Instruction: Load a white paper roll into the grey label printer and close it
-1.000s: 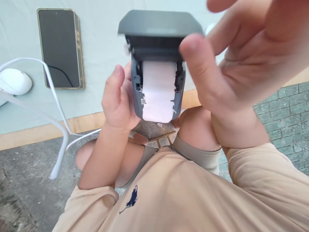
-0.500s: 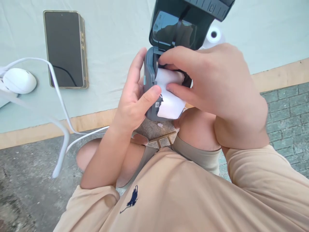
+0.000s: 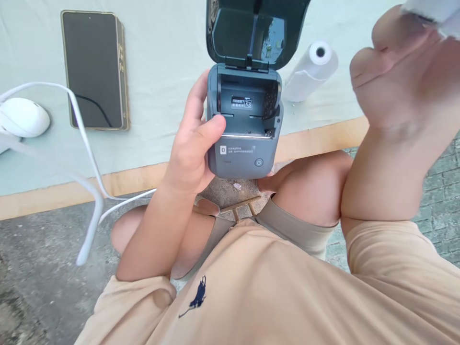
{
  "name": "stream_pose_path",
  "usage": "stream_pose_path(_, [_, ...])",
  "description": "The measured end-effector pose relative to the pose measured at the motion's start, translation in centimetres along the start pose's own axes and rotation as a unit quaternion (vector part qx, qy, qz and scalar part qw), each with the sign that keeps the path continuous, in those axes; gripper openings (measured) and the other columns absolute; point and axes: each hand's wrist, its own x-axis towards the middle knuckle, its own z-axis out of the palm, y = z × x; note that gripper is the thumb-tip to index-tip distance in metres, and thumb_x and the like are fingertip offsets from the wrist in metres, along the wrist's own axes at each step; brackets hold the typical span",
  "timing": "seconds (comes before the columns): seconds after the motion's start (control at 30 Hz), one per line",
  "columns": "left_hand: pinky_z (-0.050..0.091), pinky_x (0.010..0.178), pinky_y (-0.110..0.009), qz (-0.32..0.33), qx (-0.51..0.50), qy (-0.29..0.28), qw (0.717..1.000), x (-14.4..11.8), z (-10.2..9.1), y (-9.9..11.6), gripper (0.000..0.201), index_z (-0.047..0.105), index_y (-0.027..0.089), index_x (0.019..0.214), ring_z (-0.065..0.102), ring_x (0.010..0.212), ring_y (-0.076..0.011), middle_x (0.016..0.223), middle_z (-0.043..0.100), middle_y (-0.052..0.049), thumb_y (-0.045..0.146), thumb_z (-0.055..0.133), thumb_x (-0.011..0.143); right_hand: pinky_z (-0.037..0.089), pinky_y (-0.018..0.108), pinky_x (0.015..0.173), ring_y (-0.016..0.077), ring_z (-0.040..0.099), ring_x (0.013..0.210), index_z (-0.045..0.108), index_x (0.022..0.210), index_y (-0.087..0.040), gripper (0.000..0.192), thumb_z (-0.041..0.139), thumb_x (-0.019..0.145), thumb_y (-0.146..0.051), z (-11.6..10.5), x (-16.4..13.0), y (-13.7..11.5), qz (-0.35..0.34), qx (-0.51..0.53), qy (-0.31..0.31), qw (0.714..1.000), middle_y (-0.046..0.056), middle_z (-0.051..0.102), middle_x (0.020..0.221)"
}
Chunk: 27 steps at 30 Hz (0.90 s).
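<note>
My left hand (image 3: 194,143) is closed around the left side of a dark grey label printer (image 3: 237,158), its thumb lying on the front rim. The printer's dark lid (image 3: 247,33) is swung up, and the paper bay (image 3: 247,103) under it holds no roll. At the upper right, my right hand (image 3: 402,72) is closed on a white paper roll (image 3: 431,9), which is partly cut off by the frame edge. A second white paper roll (image 3: 311,72) stands on the table just right of the printer.
A smartphone (image 3: 94,69) lies on the pale tablecloth (image 3: 158,43) at the left. Near it are a white rounded object (image 3: 25,117) and a white cable (image 3: 84,129) hanging over the wooden table edge (image 3: 143,184). My knees are below the printer.
My right hand has lifted the paper roll out of the printer's bay and carried it to the upper right. My left hand still holds the printer, now shifted slightly left.
</note>
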Motion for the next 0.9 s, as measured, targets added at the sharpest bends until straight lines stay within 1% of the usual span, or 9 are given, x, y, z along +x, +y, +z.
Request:
stream_pose_path(0.2, [0.051, 0.099, -0.037, -0.007, 0.020, 0.017, 1.000, 0.1, 0.2, 0.1, 0.036, 0.048, 0.027, 0.119, 0.053, 0.123, -0.0253, 0.124, 0.057, -0.002, 0.032, 0.052, 0.084, 0.048, 0.021, 0.076, 0.0074, 0.055, 0.087, 0.053, 0.109, -0.022, 0.029, 0.057, 0.082, -0.035, -2.3, 0.8, 6.2, 0.011, -0.072, 0.062, 0.995, 0.003, 0.060, 0.095])
stream_pose_path(0.3, [0.051, 0.099, -0.038, -0.007, 0.012, 0.018, 1.000, 0.4, 0.3, 0.1, 0.036, 0.048, 0.027, 0.119, 0.050, 0.126, -0.0265, 0.123, 0.056, -0.003, 0.029, 0.053, 0.083, 0.046, 0.020, 0.073, 0.0061, 0.055, 0.081, 0.054, 0.111, -0.021, 0.039, 0.066, 0.074, -0.023, -3.5, 1.0, 8.7, 0.029, -0.102, 0.089, 0.990, 0.002, 0.060, 0.094])
stream_pose_path(0.37, [0.049, 0.102, -0.040, -0.011, 0.003, 0.012, 1.000, 0.5, 0.3, 0.1, 0.039, 0.048, 0.027, 0.119, 0.048, 0.127, -0.0271, 0.124, 0.057, -0.002, 0.028, 0.055, 0.082, 0.045, 0.020, 0.072, 0.0050, 0.055, 0.078, 0.054, 0.115, -0.019, 0.050, 0.069, 0.067, -0.015, -4.0, 1.0, 9.8, 0.039, -0.119, 0.106, 0.986, 0.004, 0.058, 0.105])
stream_pose_path(0.47, [0.046, 0.106, -0.042, -0.024, -0.010, 0.004, 1.000, 0.6, 0.3, 0.3, 0.041, 0.048, 0.027, 0.120, 0.044, 0.130, -0.0280, 0.127, 0.056, -0.001, 0.026, 0.059, 0.080, 0.047, 0.022, 0.079, 0.0061, 0.057, 0.084, 0.051, 0.121, -0.017, 0.059, 0.069, 0.064, -0.012, -4.4, 0.7, 9.8, 0.023, -0.138, 0.109, 0.984, 0.006, 0.049, 0.123])
stream_pose_path(0.57, [0.047, 0.104, -0.043, -0.029, -0.021, -0.002, 0.999, 0.5, 0.3, 0.5, 0.041, 0.047, 0.027, 0.121, 0.044, 0.130, -0.0281, 0.127, 0.057, -0.001, 0.026, 0.058, 0.081, 0.043, 0.025, 0.095, 0.0142, 0.052, 0.115, 0.045, 0.129, -0.019, 0.063, 0.066, 0.070, -0.022, -4.0, 0.0, 7.8, -0.017, -0.162, 0.121, 0.979, 0.004, 0.044, 0.133])
stream_pose_path(0.67, [0.051, 0.099, -0.042, -0.027, -0.024, 0.002, 0.999, 0.5, 0.4, 0.5, 0.040, 0.047, 0.027, 0.121, 0.047, 0.128, -0.0282, 0.126, 0.057, -0.002, 0.026, 0.058, 0.082, 0.041, 0.027, 0.086, 0.0155, 0.052, 0.115, 0.051, 0.125, -0.023, 0.047, 0.057, 0.078, -0.025, -2.8, -0.7, 5.2, -0.040, -0.224, 0.181, 0.957, -0.001, 0.053, 0.124])
stream_pose_path(0.77, [0.053, 0.096, -0.038, -0.020, -0.026, 0.010, 0.999, 0.5, 0.7, 0.4, 0.037, 0.047, 0.027, 0.119, 0.050, 0.126, -0.0263, 0.123, 0.058, -0.001, 0.025, 0.056, 0.083, 0.043, 0.030, 0.089, 0.0187, 0.053, 0.112, 0.051, 0.124, -0.017, 0.048, 0.055, 0.077, -0.025, -1.2, -0.8, 3.7, -0.069, -0.287, 0.078, 0.952, 0.005, 0.053, 0.121])
stream_pose_path(0.83, [0.053, 0.097, -0.036, -0.017, -0.030, 0.016, 0.999, 0.5, 0.8, 0.3, 0.034, 0.046, 0.025, 0.119, 0.051, 0.124, -0.0243, 0.118, 0.060, -0.001, 0.023, 0.052, 0.085, 0.042, 0.036, 0.102, 0.0210, 0.049, 0.117, 0.045, 0.131, -0.016, 0.058, 0.058, 0.075, -0.024, -0.3, -0.5, 3.6, -0.050, -0.311, -0.019, 0.949, 0.008, 0.049, 0.126])
stream_pose_path(0.9, [0.052, 0.098, -0.036, -0.016, -0.030, 0.016, 0.999, 0.5, 0.8, 0.3, 0.035, 0.046, 0.024, 0.119, 0.053, 0.122, -0.0235, 0.116, 0.061, -0.001, 0.021, 0.051, 0.085, 0.038, 0.039, 0.109, 0.0206, 0.046, 0.119, 0.037, 0.137, -0.020, 0.066, 0.058, 0.074, -0.020, 0.4, 0.0, 3.8, -0.018, -0.311, -0.074, 0.948, 0.007, 0.048, 0.129])
